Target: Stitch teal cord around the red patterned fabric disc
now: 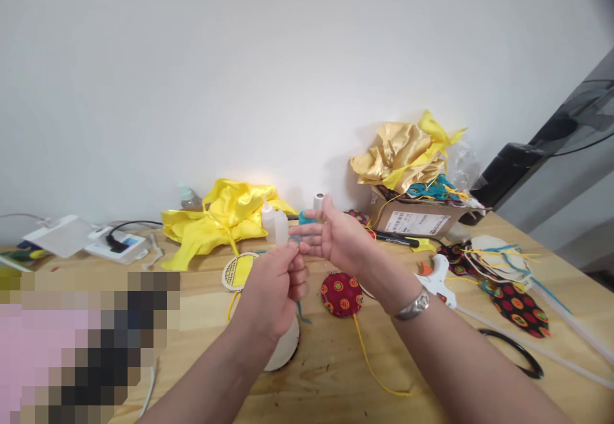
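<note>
My left hand (275, 286) has its fingers pinched together on a thin teal cord (303, 313) above the counter (336, 379). My right hand (338, 238) is just beside it, fingers stretched apart.

Pixelated patch (86, 347) at lower left; white disc (288, 348) mostly under left hand (273, 290).

A cardboard box (422, 220) carries gold fabric (400, 152) heaped on top; a black marker (396, 239) lies just before it, yellow satin (225, 218) well to its left.
</note>
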Motion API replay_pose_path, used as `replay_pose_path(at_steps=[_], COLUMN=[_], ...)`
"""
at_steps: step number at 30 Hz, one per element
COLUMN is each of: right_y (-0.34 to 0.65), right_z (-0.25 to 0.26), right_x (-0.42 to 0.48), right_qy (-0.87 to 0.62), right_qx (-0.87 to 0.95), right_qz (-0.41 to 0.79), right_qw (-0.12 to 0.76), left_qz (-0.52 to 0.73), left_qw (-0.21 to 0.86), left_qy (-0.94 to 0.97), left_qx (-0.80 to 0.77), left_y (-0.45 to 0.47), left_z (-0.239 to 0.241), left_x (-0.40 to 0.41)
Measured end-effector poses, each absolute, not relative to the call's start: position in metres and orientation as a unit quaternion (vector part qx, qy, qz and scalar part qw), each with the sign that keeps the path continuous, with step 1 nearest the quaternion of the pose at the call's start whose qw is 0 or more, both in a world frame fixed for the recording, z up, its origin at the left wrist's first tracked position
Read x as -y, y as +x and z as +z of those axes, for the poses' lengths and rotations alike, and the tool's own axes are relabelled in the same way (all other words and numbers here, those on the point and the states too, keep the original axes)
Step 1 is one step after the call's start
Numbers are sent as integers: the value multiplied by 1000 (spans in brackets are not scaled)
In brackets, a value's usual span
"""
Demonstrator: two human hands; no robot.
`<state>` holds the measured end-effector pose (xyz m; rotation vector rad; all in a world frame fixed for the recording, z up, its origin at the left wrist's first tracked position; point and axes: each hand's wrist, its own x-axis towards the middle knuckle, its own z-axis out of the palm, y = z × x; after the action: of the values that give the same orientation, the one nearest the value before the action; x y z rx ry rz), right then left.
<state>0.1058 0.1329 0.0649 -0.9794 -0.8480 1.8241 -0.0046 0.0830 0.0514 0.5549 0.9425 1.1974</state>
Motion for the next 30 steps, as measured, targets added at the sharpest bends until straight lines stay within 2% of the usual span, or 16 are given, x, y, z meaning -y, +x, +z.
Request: replay_pose_path(at_steps=[9, 15, 18, 21, 23, 24, 27, 30], right_y=[130, 159, 176, 187, 186, 182, 164, 143], right_z=[115, 157, 157, 136, 112, 98, 54, 19], right_x=[-170, -156, -135, -102, -74, -59, -20, 1], right_qy=[-312, -361, -434, -551, -582, -576, -532, -469], right_qx=[361, 509, 610, 714, 744, 753, 719, 624], right_qz=[712, 558, 428, 193, 97, 120, 367, 558], right_qw=[515, 547, 506, 386, 314, 294, 255, 280], left_qz=[551, 522, 496, 479, 466, 456, 434, 414], left_qw=[686, 708, 720, 723, 719, 718, 712, 712], left_qy=[260, 240, 219, 211, 213, 213, 209, 218], left_qx=[-398, -411, -432, -451, -470, -482, -510, -524], left_y=[-1, -6, -12, -18, -20, -19, -15, -9], left_z=[70, 66, 57, 43, 34, 29, 21, 16], left_x=[-85, -56, -36, -18, -10, -7, -1, 4])
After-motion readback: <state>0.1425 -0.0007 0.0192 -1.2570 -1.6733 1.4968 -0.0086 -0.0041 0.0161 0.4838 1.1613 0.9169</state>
